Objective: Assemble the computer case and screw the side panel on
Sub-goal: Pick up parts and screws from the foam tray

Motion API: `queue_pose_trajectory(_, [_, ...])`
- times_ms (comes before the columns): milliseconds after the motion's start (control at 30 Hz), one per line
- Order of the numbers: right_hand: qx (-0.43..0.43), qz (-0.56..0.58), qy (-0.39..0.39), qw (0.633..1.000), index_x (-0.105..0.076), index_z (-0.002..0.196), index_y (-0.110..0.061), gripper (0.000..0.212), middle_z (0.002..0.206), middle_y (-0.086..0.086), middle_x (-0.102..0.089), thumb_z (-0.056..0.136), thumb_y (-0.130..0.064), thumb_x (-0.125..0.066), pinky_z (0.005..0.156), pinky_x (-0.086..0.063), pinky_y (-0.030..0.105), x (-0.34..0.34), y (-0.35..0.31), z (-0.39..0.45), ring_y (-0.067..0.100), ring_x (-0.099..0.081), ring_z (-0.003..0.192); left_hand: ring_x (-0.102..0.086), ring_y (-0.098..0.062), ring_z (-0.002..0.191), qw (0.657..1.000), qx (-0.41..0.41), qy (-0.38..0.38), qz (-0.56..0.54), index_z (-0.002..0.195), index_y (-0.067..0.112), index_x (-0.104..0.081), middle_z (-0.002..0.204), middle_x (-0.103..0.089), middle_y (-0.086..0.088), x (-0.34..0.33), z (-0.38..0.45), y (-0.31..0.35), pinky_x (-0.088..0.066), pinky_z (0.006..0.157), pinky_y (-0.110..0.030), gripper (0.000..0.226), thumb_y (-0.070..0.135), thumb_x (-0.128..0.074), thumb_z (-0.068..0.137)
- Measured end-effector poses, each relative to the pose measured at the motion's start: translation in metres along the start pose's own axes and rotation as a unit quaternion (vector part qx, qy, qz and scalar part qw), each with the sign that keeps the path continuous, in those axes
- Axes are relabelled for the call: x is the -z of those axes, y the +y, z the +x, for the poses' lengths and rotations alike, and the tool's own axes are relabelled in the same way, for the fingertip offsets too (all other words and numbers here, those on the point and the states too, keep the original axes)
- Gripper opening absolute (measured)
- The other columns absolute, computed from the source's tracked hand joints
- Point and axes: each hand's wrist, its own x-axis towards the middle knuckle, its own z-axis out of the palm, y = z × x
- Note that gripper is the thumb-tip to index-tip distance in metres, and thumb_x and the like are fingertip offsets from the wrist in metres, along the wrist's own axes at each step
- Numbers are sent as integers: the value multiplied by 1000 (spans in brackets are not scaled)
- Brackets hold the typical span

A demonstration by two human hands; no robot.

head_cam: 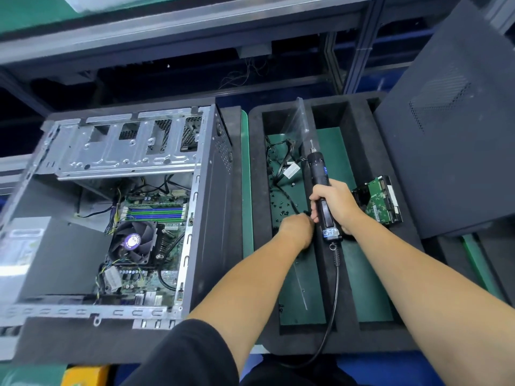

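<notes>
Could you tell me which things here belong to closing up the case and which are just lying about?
For the job:
open computer case
side panel
electric screwdriver in the right hand
loose screws under the left hand

Lying about:
hard drive
cable bundle

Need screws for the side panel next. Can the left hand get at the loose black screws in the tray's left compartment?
Probably yes. The left hand already reaches down into that compartment among the loose screws, nothing covering them. The right hand holds the electric screwdriver beside it, not blocking.
</notes>
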Motion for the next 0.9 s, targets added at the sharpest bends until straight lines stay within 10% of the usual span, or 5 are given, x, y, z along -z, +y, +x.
queue_pose_trajectory(300, [11, -2, -1, 1000, -48, 74, -6, 18, 54, 15, -54, 61, -9, -61, 44, -46, 31, 1, 2, 0, 28, -52, 42, -38, -31, 123, 986, 121, 94, -67, 136, -3, -31, 134, -34, -18, -12, 9, -6, -45, 92, -32, 55, 11, -57, 89])
queue_pose_trajectory(467, [10, 5, -6, 1000, -48, 74, -6, 18, 54, 15, -54, 61, -9, -61, 43, -46, 30, 2, 4, 2, 27, -52, 41, -7, -45, 141, 963, 244, -18, -117, 144, -13, 2, 152, -2, -33, -19, 18, 18, -29, 108, -47, 66, 7, -42, 99])
queue_pose_trajectory(667, [3, 1, -10, 1000, -50, 74, -6, 18, 55, 15, -56, 61, -10, -62, 44, -47, 30, 3, 4, 4, 28, -53, 43, -21, -52, 135, 988, 139, 74, -6, 140, -20, -8, 146, -17, -39, -53, 14, 29, -23, 113, -51, 60, 9, -39, 97])
queue_pose_trajectory(900, [6, 6, -8, 1000, -49, 75, -5, 15, 55, 15, -55, 66, -6, -60, 44, -47, 29, 1, 2, 0, 27, -52, 42, -1, -33, 145, 978, 62, 161, -115, 146, -7, 4, 155, 3, -25, -67, -3, 25, -29, 113, -31, 67, -14, -30, 89])
